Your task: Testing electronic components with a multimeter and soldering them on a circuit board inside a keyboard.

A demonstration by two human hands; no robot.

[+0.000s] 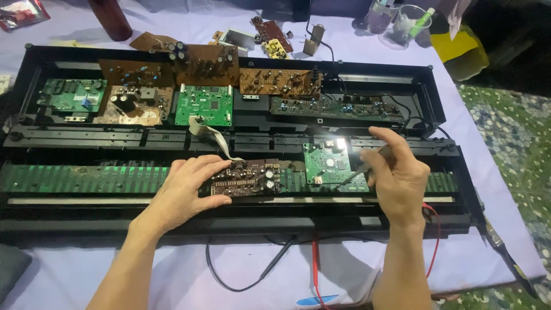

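Presently left hand (182, 192) fingers grasp a brown circuit board (244, 178); right hand (396, 175) fingers pinch a probe (359, 172)

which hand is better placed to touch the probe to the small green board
Right. The right hand already holds the thin probe, its tip down at the lit small green board. The left hand is busy gripping the brown board further left, so it likely should stay steadying that.

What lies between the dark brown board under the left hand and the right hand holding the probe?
In the head view, a small green circuit board sits between the brown board and the right hand.
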